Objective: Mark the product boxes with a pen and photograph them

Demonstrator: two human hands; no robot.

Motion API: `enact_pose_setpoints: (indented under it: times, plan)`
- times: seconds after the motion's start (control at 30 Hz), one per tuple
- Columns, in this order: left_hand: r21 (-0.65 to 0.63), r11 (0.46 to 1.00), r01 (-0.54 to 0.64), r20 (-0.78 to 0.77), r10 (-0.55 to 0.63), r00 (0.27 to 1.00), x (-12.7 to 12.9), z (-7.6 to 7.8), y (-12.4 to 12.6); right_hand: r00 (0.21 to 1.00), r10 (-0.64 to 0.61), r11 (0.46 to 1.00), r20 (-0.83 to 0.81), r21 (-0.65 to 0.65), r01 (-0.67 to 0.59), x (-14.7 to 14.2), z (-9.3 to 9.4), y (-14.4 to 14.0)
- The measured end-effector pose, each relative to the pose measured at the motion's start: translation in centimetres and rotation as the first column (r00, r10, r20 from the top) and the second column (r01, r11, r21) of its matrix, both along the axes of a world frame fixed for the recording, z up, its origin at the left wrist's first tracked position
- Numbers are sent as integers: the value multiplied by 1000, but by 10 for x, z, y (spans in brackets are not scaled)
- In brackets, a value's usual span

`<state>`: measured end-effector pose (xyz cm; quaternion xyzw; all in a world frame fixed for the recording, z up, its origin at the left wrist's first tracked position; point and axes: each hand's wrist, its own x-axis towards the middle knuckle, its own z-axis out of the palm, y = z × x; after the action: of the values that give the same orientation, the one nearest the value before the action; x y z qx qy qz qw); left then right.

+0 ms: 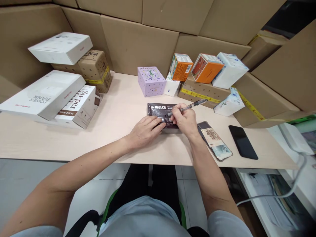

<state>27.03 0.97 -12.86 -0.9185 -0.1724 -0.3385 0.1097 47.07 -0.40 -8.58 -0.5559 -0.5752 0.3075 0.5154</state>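
Left of the flat dark rectangular printed box (161, 115) mid-bench (118, 112), white cardboard boxes (46, 93) stacked. Left hand (144, 131) flat, fingers spread, pressing the dark box's near edge. Right hand (184, 118) curled tight around a clear-barrelled pen (189, 106), tip on the dark box. Right of the dark box: phone with a picture case (214, 140), black phone (243, 142).

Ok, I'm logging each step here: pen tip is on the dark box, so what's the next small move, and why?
Probably draw the pen tip across the dark box: the right hand holds it in a writing grip, tip on the top face, while the left hand pins the box flat.
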Motion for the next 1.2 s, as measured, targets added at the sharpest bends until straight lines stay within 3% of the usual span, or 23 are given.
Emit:
enact_pose_setpoints:
  times: [0.63,1.07,1.2]
  plan:
    - [61,998,-29,-11,30,999,0,3,-1,989,13,1000,150,17,-16,-1,0,1]
    - [24,999,-38,-38,39,999,-1,3,-1,992,17,1000,125,-23,-14,-3,2,-1]
    - [15,999,-46,-41,47,998,-1,3,-1,999,-48,998,-25,34,49,1,3,2]
